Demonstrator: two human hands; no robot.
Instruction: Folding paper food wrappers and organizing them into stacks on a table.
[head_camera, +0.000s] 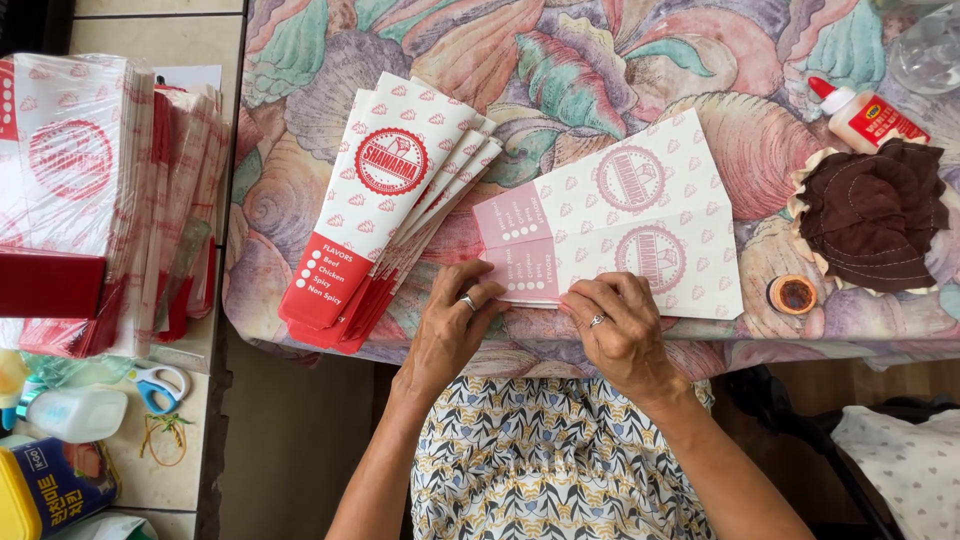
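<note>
Head view, looking straight down: both hands rest on a flat white paper sleeve (640, 235) printed with pale red shapes and round seals, lying on a surface covered by a shell-patterned cloth (600, 70). Left hand (455, 320), ring on one finger, lies palm down at the sleeve's pink left end, fingers pressed flat on the paper, grip neither spread wide nor pinching anything. Right hand (620, 325), also ringed, presses its fingertips on the sleeve's lower edge, fingers together, nothing clasped. Sleeve sits near the front edge of the surface, slightly tilted, just in front of the person's patterned top (545, 460). Just left of it, a fanned stack of finished sleeves (385, 200) with red ends, touching or almost touching the left hand; cannot tell which. Right side: a glue bottle with red cap (862, 112), a dark brown cloth (872, 212), a small orange-rimmed lid (792, 294). Far left, on a separate tiled counter (150, 470): a tall bundle of wrapped sleeves (80, 190), blue-handled scissors (158, 385), a white plastic bottle (75, 413), a yellow and blue tin (45, 485).
</note>
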